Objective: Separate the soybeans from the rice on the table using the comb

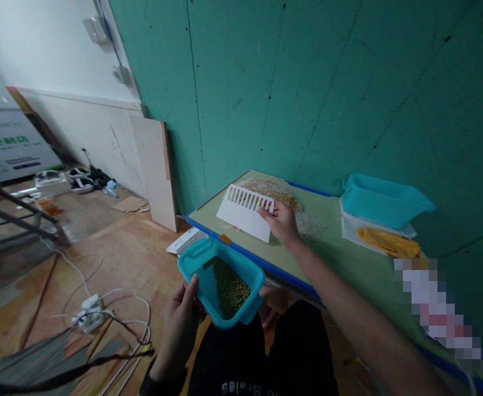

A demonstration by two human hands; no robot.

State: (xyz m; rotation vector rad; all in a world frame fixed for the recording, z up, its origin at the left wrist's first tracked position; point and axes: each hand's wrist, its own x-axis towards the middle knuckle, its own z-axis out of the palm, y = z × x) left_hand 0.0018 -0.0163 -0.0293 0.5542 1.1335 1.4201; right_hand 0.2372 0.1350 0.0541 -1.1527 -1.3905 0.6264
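My left hand (pixel 186 313) grips the near left rim of a turquoise plastic tub (pixel 198 275), thumb over the edge. Inside it lie small green and yellowish beans (pixel 229 289). The tub is held just off the front edge of a pale green tabletop (pixel 324 264) with blue trim. Over that top, my right hand (pixel 281 221) pinches the right end of a white slotted scraper (pixel 243 217), tilted with its slots upward. Behind the scraper spreads a pile of yellowish beans and white grains (pixel 280 193). A smaller patch of white grains (pixel 311 226) lies right of my hand.
A second turquoise tub (pixel 385 201) stands at the table's right, with an orange-yellow cloth-like item (pixel 385 242) before it. A green wall (pixel 266 82) rises behind. Left are a leaning board (pixel 154 170), a power strip with cables (pixel 88 313) and a metal frame (pixel 14 214).
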